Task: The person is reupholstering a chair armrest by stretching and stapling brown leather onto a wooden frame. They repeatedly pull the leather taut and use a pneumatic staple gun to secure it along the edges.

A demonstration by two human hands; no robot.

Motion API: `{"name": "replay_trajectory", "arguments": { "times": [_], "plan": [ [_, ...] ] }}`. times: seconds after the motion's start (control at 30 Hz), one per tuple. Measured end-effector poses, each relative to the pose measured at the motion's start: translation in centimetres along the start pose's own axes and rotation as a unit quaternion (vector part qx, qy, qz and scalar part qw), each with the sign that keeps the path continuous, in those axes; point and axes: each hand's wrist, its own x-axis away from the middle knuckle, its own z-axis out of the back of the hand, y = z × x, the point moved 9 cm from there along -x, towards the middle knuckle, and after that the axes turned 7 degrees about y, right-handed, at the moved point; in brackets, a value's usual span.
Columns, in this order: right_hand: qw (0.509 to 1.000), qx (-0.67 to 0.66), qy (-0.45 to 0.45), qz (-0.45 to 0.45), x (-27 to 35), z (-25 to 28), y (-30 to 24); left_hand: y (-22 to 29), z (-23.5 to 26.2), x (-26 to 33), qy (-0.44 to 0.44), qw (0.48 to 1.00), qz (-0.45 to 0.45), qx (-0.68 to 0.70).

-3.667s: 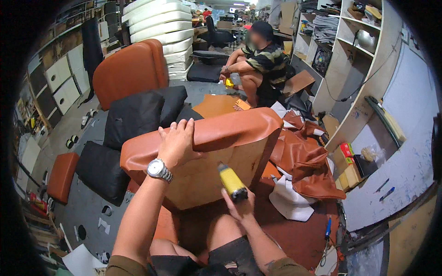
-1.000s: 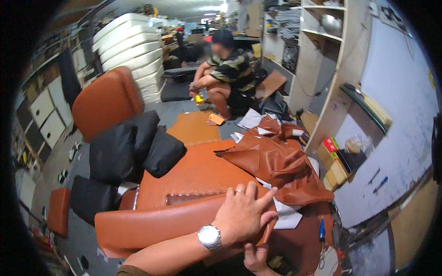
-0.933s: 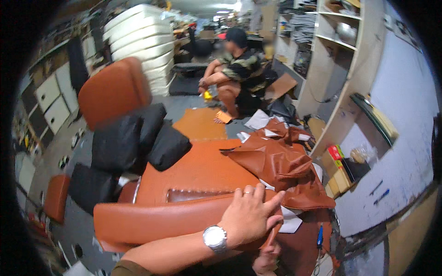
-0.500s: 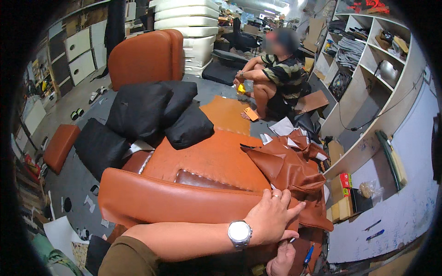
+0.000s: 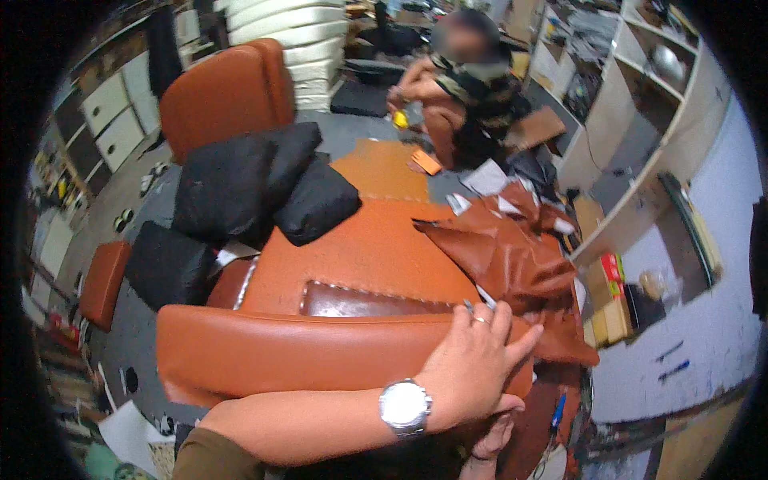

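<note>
A long, padded panel covered in brown-orange leather [image 5: 280, 352] lies crosswise in front of me. My left hand [image 5: 472, 364], with a ring and a silver watch [image 5: 404, 406] on its arm, grips the panel's right end. Its fingers spread over the top edge and its thumb rests on the near side. Just below it, my right hand [image 5: 492, 436] is close to the panel's underside. That hand looks curled, but the left hand covers part of it and whatever it may hold is hidden. Crumpled brown leather [image 5: 512, 248] touches the panel's right end.
Beyond the panel lies a stitched orange leather piece [image 5: 368, 248] with black cushions [image 5: 224, 184] on it. A person [image 5: 472, 88] squats at the back, beside an orange phone [image 5: 427, 162]. Shelves [image 5: 640, 120] line the right; a blue pen [image 5: 558, 410] lies near my right hand.
My view has tilted down and shifted slightly, so the background sits higher. Both hands stay at the panel's right end; the right hand shows a little less clearly.
</note>
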Motion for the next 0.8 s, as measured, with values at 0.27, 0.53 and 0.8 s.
{"name": "replay_trajectory", "arguments": {
  "times": [0.27, 0.53, 0.8],
  "plan": [
    [0.999, 0.013, -0.043, -0.007, 0.1, -2.1, 1.9, 0.0, -0.1, -1.4, -0.075, 0.996, -0.008, -0.037],
    [0.999, -0.006, -0.039, 0.006, -1.7, -4.3, 0.5, -0.1, -0.5, -2.0, -0.067, 0.995, 0.003, -0.079],
    [0.998, 0.055, -0.025, 0.027, -3.9, -4.4, 1.8, -2.7, -0.8, -3.4, -0.125, 0.991, 0.029, -0.044]
  ]
}}
